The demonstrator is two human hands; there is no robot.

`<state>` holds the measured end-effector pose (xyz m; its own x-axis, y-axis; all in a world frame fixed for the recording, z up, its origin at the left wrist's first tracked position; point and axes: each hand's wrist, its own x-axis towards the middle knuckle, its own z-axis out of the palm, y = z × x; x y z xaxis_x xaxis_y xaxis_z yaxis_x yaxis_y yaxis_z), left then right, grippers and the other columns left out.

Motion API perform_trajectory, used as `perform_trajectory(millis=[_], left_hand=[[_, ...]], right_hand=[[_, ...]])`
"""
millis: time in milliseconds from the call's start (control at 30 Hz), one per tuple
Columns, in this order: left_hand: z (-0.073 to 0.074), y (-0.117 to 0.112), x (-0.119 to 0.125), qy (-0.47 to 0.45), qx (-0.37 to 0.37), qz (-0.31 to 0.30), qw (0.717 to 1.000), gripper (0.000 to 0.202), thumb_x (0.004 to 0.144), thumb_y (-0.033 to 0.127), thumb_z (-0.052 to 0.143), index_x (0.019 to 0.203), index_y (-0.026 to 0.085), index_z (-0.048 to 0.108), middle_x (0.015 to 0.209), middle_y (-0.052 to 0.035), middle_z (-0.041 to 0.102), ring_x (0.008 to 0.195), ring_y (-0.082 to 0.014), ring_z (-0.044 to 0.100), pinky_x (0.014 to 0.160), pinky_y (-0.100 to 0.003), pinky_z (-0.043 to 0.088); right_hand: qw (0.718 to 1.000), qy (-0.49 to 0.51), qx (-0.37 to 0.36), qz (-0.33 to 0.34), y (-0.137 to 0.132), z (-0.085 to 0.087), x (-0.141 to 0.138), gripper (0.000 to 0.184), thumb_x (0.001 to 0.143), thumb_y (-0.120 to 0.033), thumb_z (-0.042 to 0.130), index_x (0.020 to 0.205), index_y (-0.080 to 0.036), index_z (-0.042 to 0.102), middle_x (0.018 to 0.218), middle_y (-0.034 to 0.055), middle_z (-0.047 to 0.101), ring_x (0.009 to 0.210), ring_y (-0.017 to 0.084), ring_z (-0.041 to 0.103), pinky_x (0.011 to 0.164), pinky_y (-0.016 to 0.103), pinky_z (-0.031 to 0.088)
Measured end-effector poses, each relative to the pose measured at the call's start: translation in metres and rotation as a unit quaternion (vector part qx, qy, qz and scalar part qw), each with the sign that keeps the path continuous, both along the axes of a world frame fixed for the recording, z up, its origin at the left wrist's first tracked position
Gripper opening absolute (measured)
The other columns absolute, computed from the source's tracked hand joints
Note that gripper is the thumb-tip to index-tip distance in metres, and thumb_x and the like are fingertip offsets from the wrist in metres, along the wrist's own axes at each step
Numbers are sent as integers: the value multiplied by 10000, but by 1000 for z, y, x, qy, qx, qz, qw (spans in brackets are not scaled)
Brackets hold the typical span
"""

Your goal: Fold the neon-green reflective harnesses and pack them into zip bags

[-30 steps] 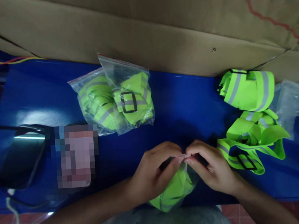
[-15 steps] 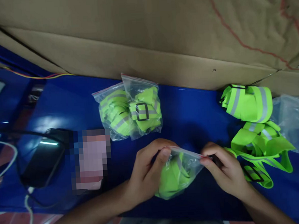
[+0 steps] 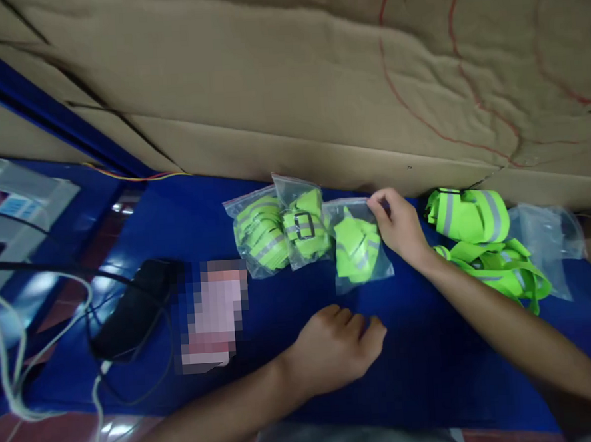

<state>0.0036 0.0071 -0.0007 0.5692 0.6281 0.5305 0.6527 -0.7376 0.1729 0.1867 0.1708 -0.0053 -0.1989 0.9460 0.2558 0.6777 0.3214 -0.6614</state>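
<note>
My right hand (image 3: 400, 224) pinches the top corner of a clear zip bag (image 3: 357, 244), which lies on the blue table (image 3: 280, 388) with a folded neon-green reflective strap inside. Left of it lie two more filled zip bags, one with a black buckle (image 3: 304, 226) showing through and one at the far left of the row (image 3: 261, 233). Nearer to me, my left hand (image 3: 341, 348) hovers low over the table, fingers curled into a fist, with nothing visible in it.
Loose neon-green reflective straps (image 3: 499, 272) and a rolled one (image 3: 470, 215) lie at the right, beside empty clear bags (image 3: 542, 246). A black device (image 3: 133, 311) with cables sits left, near a pixelated object (image 3: 214, 316). Brown cardboard (image 3: 246, 70) walls the back.
The zip bag went from between both hands to the row at the back, carried by my right hand. My left hand let go of it and curled up. The view shifted slightly.
</note>
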Motion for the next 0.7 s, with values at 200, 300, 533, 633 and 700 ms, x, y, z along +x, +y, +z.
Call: perform_trajectory(millis=[200, 300, 533, 633, 700], left_hand=[[-8, 1, 1, -20, -51, 40, 998, 130, 971, 226, 608, 850, 212, 560, 569, 62, 508, 480, -151, 521, 493, -360, 324], [-3, 5, -3, 16, -68, 24, 997, 48, 954, 207, 620, 994, 185, 608, 681, 35, 574, 550, -166, 555, 520, -358, 368], [-9, 3, 0, 42, -100, -160, 981, 96, 978, 165, 584, 1064, 147, 623, 802, -2, 594, 676, -159, 565, 629, -349, 422], [-15, 0, 2, 31, -132, -170, 976, 89, 974, 176, 599, 1056, 152, 625, 788, 3, 583, 673, -158, 539, 642, -355, 410], [-17, 0, 3, 33, -154, -169, 973, 59, 967, 170, 603, 1022, 161, 621, 779, 4, 575, 676, -163, 527, 645, -363, 399]], right_hand=[[999, -24, -5, -25, 53, -10, -17, 143, 966, -320, 530, 911, -199, 585, 907, 99, 712, 870, 247, 658, 881, 391, 511], [999, -28, -14, 14, 42, 4, -3, 291, 950, -320, 579, 1184, -150, 609, 1199, 161, 702, 1016, 253, 688, 947, 402, 542], [978, -186, 97, 19, -39, 54, 106, 361, 1030, -401, 572, 1335, -219, 635, 1332, 129, 669, 1302, 302, 623, 1151, 517, 480], [954, -258, 107, -108, -56, 36, 154, 593, 999, -527, 594, 1456, -150, 567, 1389, 224, 635, 1346, 407, 589, 1141, 599, 470], [944, -263, 73, -184, -56, 21, 175, 805, 953, -612, 628, 1567, -123, 446, 1511, 293, 530, 1434, 473, 499, 1158, 645, 432]])
